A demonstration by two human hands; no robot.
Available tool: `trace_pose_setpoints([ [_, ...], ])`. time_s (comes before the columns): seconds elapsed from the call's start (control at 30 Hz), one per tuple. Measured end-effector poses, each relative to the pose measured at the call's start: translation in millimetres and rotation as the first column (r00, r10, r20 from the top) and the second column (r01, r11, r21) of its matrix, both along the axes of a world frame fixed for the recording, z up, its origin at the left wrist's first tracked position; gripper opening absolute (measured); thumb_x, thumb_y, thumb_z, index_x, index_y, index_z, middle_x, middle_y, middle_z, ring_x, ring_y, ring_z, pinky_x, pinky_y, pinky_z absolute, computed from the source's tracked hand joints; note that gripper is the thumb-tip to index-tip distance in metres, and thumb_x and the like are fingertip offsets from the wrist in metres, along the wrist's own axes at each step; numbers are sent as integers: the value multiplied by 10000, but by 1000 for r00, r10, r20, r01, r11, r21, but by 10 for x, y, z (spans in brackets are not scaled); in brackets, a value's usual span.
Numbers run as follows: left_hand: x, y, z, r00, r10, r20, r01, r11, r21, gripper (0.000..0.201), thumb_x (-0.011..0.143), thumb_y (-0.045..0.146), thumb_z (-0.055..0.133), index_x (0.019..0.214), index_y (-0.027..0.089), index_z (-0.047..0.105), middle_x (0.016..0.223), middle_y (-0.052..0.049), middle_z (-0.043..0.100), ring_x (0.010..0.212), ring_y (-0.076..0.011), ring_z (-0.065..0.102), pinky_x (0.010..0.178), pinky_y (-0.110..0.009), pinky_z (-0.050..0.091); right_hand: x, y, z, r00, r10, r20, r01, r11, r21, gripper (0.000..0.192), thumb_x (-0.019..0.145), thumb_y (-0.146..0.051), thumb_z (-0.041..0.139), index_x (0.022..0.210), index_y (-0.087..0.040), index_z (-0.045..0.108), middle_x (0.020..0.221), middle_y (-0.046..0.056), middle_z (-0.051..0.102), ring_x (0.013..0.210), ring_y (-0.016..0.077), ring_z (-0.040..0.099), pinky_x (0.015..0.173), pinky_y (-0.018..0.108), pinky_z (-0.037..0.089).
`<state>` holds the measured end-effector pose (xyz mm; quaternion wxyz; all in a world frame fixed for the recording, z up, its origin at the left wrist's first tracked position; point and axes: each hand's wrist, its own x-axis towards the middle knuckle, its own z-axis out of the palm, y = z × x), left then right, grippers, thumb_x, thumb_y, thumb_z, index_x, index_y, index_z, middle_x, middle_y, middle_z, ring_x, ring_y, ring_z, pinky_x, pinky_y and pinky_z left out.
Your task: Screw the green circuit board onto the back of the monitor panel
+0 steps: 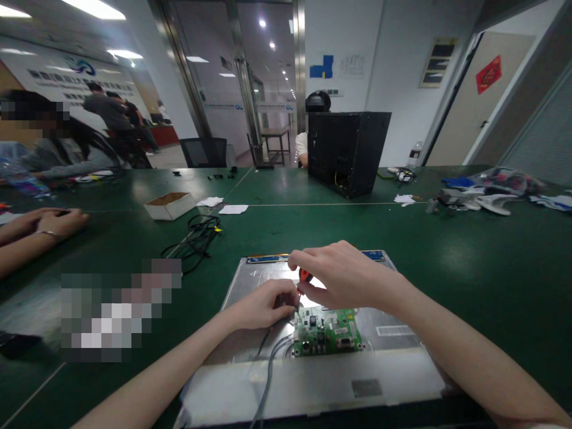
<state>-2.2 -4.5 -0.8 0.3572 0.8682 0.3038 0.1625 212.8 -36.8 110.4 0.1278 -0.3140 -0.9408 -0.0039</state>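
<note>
A silver metal panel lies flat on the green table in front of me, with a green circuit board mounted near its middle. My right hand grips a screwdriver with a red-orange handle, its tip pointing down at the board's upper left corner. My left hand rests on the panel right beside that corner, fingers curled near the screwdriver tip. Grey and black cables run from the board toward me over the panel's front edge.
A black computer case stands at the back centre. A white cardboard box, paper scraps and a coil of black cable lie left of the panel. Another person's hands rest at the far left. Clutter fills the right rear.
</note>
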Motion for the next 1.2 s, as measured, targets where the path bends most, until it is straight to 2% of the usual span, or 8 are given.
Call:
trace_pose_setpoints([
  [0.1, -1, 13, -11, 1000, 7, -10, -7, 1000, -6, 81, 799, 186, 578, 877, 167, 588, 783, -9, 604, 711, -172, 550, 651, -276, 434, 8, -5, 1, 1000, 22, -13, -22, 1000, -7, 220, 861, -228, 511, 1076, -180, 498, 949, 39, 673, 634, 121, 550, 495, 247, 224],
  [0.23, 1, 25, -2, 1000, -5, -29, 5, 1000, 12, 74, 795, 185, 576, 866, 163, 586, 773, -6, 596, 706, -171, 540, 643, -273, 420, 13, 13, 2, 999, 33, -1, -33, 999, -21, 212, 899, -330, 551, 1058, -192, 524, 898, 32, 679, 676, 129, 575, 518, 248, 241],
  [0.4, -3, 22, 3, 1000, -13, 1, 13, 1000, 9, 86, 783, 167, 572, 868, 168, 585, 808, -15, 613, 742, -180, 558, 674, -283, 437, 5, 21, -1, 1000, 16, 19, -15, 1000, -4, 112, 916, -299, 530, 954, -197, 556, 844, 14, 682, 651, 122, 559, 518, 255, 223],
  [0.6, -11, 24, -16, 1000, 0, -5, 0, 1000, 7, 92, 791, 186, 574, 879, 166, 589, 809, -18, 613, 745, -184, 558, 663, -281, 437, 12, -4, 4, 998, 56, -32, -58, 997, -53, 249, 858, -216, 519, 1104, -187, 492, 969, 27, 682, 661, 121, 564, 514, 246, 245],
  [0.8, 11, 16, 5, 1000, -8, -15, 8, 1000, 16, 39, 788, 176, 572, 826, 167, 565, 752, 1, 585, 698, -170, 547, 629, -267, 419, 6, 16, 1, 999, 47, -9, -47, 998, -31, 239, 886, -334, 587, 1064, -189, 520, 921, 29, 693, 703, 141, 597, 523, 255, 244],
  [0.93, 11, 8, 13, 1000, -14, 19, 14, 1000, -6, 78, 789, 163, 571, 867, 170, 584, 815, -14, 619, 756, -180, 572, 683, -282, 446, 2, 18, 1, 1000, 14, 17, -14, 1000, -4, 141, 908, -300, 549, 998, -191, 546, 852, 19, 689, 645, 129, 575, 508, 256, 220],
  [1.1, -8, 14, -23, 1000, 7, 2, -7, 1000, -24, 82, 798, 183, 581, 879, 169, 591, 805, -12, 615, 718, -170, 564, 647, -271, 446, 8, -14, 3, 998, 53, -30, -54, 998, -32, 233, 875, -213, 512, 1106, -188, 494, 985, 33, 675, 675, 125, 574, 504, 251, 241],
  [1.2, -4, 13, -19, 1000, 15, -6, -15, 1000, -14, 77, 802, 201, 586, 870, 165, 597, 796, -17, 618, 716, -175, 560, 650, -278, 443, 8, -11, 1, 998, 51, -26, -52, 998, -30, 230, 880, -232, 517, 1105, -189, 494, 987, 35, 673, 679, 129, 577, 509, 249, 248],
])
